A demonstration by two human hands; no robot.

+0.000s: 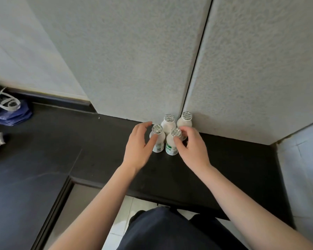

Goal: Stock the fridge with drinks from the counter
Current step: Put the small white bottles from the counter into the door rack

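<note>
Head view, looking down on black counter (pixel 233 159). Four small white foil-capped drink bottles, all upright, packed in a tight square at the back edge, against the seam between two textured grey panels (pixel 134 60).

Right hand (pixel 192 147): grasping front-right bottle (pixel 171 147) high up. Thumb on the shoulder just under the cap, fingers curled round the neck from the far side. Base on the counter as far as visible.

Left hand (pixel 138 145): released, fingers spread and arched. Thumb against the side of front-left bottle (pixel 159 141); fingertips up and left of its cap, apart from it. Cupped beside that bottle, not closed round it.

Rear-left bottle (pixel 168 123) and rear-right bottle (pixel 185 120) just behind the front pair; rear-right partly hidden by right-hand fingers, contact there unclear.

Far left on the counter: blue bag (pixel 11 114) with white handles, well apart from the bottles. White tiled floor (pixel 123 213) below the counter edge.
</note>
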